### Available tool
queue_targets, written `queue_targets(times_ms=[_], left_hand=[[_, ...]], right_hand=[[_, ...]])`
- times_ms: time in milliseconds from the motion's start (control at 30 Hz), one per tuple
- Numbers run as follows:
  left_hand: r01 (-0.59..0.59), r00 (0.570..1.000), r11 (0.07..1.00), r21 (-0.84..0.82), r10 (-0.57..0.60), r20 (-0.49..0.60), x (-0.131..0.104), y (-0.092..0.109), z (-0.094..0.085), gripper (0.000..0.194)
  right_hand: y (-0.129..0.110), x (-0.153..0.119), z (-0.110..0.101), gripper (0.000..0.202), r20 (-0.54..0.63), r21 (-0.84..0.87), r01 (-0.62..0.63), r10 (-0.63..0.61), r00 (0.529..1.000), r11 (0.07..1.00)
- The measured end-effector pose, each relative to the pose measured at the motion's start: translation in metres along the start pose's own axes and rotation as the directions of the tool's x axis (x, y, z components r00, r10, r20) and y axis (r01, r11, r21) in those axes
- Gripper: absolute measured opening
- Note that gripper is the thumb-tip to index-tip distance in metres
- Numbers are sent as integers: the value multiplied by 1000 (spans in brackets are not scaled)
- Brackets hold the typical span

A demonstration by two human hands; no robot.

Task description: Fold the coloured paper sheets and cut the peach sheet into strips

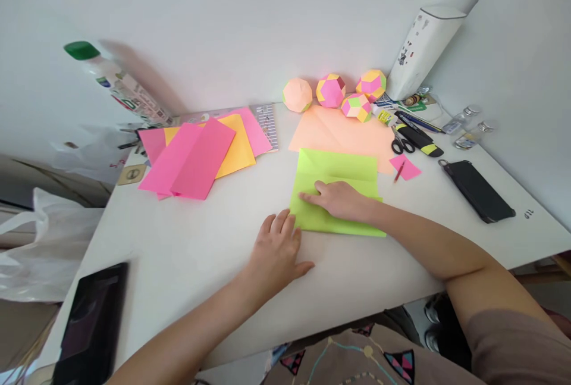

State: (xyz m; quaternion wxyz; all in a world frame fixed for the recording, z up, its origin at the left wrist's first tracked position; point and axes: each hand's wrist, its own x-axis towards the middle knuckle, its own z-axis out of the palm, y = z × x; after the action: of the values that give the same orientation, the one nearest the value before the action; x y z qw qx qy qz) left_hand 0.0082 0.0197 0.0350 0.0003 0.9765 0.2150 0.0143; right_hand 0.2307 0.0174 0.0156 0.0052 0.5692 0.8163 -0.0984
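Note:
A sheet of lime-green paper [339,168] with crease lines lies on the white table in front of me. My right hand [341,199] rests on it, index finger stretched to the left and pressing the sheet, thumb apart, other fingers curled under. My left hand [276,245] lies palm down at the paper's lower left corner with its fingers spread; the fingertips are at the edge of the sheet. Neither hand grips anything. Part of the green paper is hidden under my right hand and forearm. Behind it lies a larger peach sheet [325,129], partly covered.
Pink sheets [191,159] and a yellow-orange sheet [241,150] lie at the back left. Several folded paper balls [298,95] line the wall. Scissors [402,142], a cutter [419,140], a pencil [399,172] and a black pouch [479,190] are on the right; a phone [93,319] is front left.

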Motion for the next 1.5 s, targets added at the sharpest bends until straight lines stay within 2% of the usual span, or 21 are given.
queue_targets(times_ms=[67,133,233,300,367,400,467,500,567,633,700,767,867,1100,1233,1333,1400,1500], left_hand=[[-90,995,995,-35,89,-32,0,-6,4,45],[-139,990,989,-51,138,-14,-1,-9,7,42],[-116,993,993,10,116,2,-6,2,10,50],[-73,997,995,62,73,-5,-14,19,9,53],[-62,998,994,84,63,-1,-24,37,6,49],[-64,998,994,86,65,-4,-28,45,4,45],[-110,994,993,35,110,-2,-35,57,2,24],[-164,986,986,-14,163,-22,-36,59,2,14],[-257,963,963,-83,247,-110,-31,59,7,22],[-326,934,938,-118,300,-196,-22,54,15,28],[-360,914,921,-147,317,-253,-13,49,24,32],[-351,910,924,-149,299,-289,-6,47,31,34],[-309,915,943,-126,258,-312,-4,49,35,35],[-321,916,938,-127,274,-292,-4,51,34,15],[-305,928,949,-81,277,-251,-5,50,34,18],[-260,944,953,-157,216,-250,-2,49,33,18],[-262,951,942,-212,215,-221,1,48,32,27],[-291,953,936,-197,266,-145,4,43,33,48]], right_hand=[[4,0,-4,41,29,14,-5,5,1000,1000],[13,-3,-13,40,58,81,-22,17,998,996],[32,-24,-35,36,61,240,-108,96,994,965],[40,-49,-44,36,30,322,-222,225,974,920],[38,-78,-43,40,-55,448,-324,387,920,833],[32,-92,-38,43,-111,544,-336,463,880,769],[16,-115,-21,48,-192,737,-280,587,787,615],[7,-123,-11,49,-193,793,-259,631,751,551],[-11,-133,8,46,-182,853,-244,703,687,460],[-23,-135,22,42,-213,835,-278,744,634,475],[-28,-132,30,37,-295,749,-339,745,598,569],[-29,-129,33,32,-370,642,-384,707,603,664],[-28,-127,34,27,-405,548,-405,656,637,732],[-32,-126,36,24,-429,434,-467,633,645,770],[-32,-125,35,24,-406,393,-479,615,676,785],[-32,-123,34,25,-375,361,-489,604,703,794],[-31,-123,33,26,-354,326,-503,597,720,800],[-30,-122,34,30,-328,267,-513,577,748,816]])
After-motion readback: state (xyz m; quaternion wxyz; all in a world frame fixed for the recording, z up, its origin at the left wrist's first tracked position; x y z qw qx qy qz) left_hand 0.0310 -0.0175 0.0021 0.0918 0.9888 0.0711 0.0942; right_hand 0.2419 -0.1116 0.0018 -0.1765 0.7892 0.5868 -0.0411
